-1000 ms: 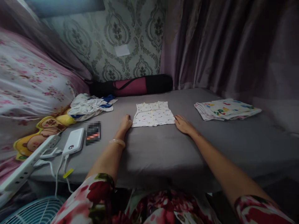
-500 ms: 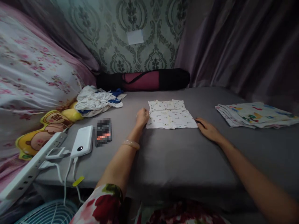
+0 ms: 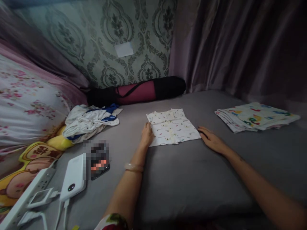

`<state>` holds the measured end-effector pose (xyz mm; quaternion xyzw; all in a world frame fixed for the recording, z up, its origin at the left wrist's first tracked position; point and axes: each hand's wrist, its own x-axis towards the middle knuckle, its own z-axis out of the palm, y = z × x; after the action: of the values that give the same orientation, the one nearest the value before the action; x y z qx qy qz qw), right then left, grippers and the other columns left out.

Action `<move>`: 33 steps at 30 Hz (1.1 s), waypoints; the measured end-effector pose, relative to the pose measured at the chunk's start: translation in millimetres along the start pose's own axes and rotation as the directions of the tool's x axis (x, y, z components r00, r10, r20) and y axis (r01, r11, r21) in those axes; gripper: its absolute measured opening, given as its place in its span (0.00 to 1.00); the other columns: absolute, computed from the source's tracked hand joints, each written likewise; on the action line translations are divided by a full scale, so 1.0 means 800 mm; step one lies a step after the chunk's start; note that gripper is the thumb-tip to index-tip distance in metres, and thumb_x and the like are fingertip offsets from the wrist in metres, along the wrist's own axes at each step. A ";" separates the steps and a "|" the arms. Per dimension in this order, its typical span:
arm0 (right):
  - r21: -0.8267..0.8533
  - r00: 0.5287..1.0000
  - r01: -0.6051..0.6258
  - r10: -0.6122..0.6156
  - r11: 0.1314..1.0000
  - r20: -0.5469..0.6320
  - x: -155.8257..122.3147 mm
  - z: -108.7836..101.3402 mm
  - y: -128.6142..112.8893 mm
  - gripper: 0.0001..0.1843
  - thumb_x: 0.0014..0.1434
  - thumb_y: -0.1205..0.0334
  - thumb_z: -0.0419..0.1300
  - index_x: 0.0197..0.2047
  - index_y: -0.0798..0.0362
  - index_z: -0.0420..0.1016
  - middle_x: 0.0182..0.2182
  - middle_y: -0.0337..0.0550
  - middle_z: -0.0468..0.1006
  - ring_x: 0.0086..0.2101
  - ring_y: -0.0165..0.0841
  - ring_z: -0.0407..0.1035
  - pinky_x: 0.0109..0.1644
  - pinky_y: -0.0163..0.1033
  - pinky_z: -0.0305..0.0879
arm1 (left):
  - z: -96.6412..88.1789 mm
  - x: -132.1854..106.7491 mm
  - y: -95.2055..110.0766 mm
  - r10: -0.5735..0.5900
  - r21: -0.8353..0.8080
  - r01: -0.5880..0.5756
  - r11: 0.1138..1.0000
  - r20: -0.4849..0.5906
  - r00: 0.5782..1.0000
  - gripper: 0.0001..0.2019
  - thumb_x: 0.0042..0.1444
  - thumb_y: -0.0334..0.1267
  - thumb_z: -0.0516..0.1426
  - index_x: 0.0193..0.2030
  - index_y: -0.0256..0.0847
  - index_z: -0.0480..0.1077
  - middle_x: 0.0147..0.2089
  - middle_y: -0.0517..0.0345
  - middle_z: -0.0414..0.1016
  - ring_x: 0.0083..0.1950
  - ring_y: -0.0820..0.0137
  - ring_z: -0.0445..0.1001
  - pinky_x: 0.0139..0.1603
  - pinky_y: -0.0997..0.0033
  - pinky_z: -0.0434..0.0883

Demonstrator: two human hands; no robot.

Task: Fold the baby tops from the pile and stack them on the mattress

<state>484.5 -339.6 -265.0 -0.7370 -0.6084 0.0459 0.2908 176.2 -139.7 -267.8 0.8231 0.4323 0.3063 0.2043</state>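
Note:
A small white printed shirt (image 3: 174, 131) lies flat on the grey bed sheet, its far part folded over toward me. My left hand (image 3: 146, 135), with a pale bangle on the wrist, is closed at the shirt's left edge, fingers bent over the cloth. The underside of that grip is hidden. At the near right corner, my right hand (image 3: 212, 140) rests with outstretched fingers, the thumb side touching or just beside the edge. Farther right is a folded stack of cloths (image 3: 257, 116) with a colourful print.
Crumpled clothes (image 3: 88, 121) lie to the left. Nearer me are a pixelated phone (image 3: 99, 163), a white power bank (image 3: 74, 177) with cables, a power strip (image 3: 31, 195) and a yellow plush pillow (image 3: 22, 182). A black and maroon bag (image 3: 139, 91) lies along the wall.
The view has turned right and tilted, so things appear shifted left. My left hand has come from beside the shirt onto its left edge. My right hand stays by the right corner.

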 end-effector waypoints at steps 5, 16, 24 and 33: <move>-0.023 1.000 -0.014 0.014 1.000 0.005 -0.001 -0.002 -0.006 0.23 0.64 0.56 0.44 0.56 0.53 0.71 0.59 0.51 0.69 0.60 0.41 0.61 0.66 0.51 0.54 | -0.016 0.001 -0.010 -0.023 -0.019 0.022 1.000 -0.028 0.999 0.17 0.59 0.31 0.51 0.55 0.35 0.66 0.56 0.42 0.71 0.58 0.61 0.68 0.62 0.59 0.64; -0.123 0.994 0.085 -0.074 0.989 0.084 0.000 -0.023 -0.014 0.27 0.65 0.48 0.43 0.55 0.54 0.71 0.58 0.56 0.69 0.57 0.46 0.63 0.62 0.54 0.59 | -0.024 -0.009 -0.003 -0.059 0.003 0.059 0.998 0.037 0.998 0.17 0.58 0.34 0.53 0.55 0.40 0.68 0.55 0.49 0.73 0.56 0.64 0.70 0.60 0.62 0.65; 0.081 0.956 -0.116 0.089 0.990 0.280 0.115 -0.059 -0.028 0.23 0.65 0.48 0.47 0.31 0.51 0.77 0.33 0.47 0.81 0.36 0.39 0.74 0.40 0.39 0.69 | -0.047 0.027 0.021 -0.326 -0.034 0.326 0.945 0.028 0.945 0.13 0.58 0.35 0.51 0.42 0.36 0.76 0.41 0.51 0.80 0.43 0.66 0.75 0.49 0.69 0.70; 0.117 0.967 -0.147 0.118 0.982 0.228 0.201 -0.001 -0.087 0.19 0.64 0.54 0.58 0.55 0.54 0.69 0.52 0.46 0.71 0.47 0.39 0.70 0.49 0.49 0.70 | -0.019 0.117 0.030 -0.525 -0.087 0.519 0.851 -0.074 0.848 0.16 0.56 0.29 0.49 0.47 0.31 0.73 0.42 0.47 0.79 0.44 0.66 0.77 0.44 0.71 0.70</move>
<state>465.4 -184.9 -185.0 -0.7454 -0.5816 0.1870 0.2666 221.0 -73.3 -211.6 0.6523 0.6388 0.2918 0.2850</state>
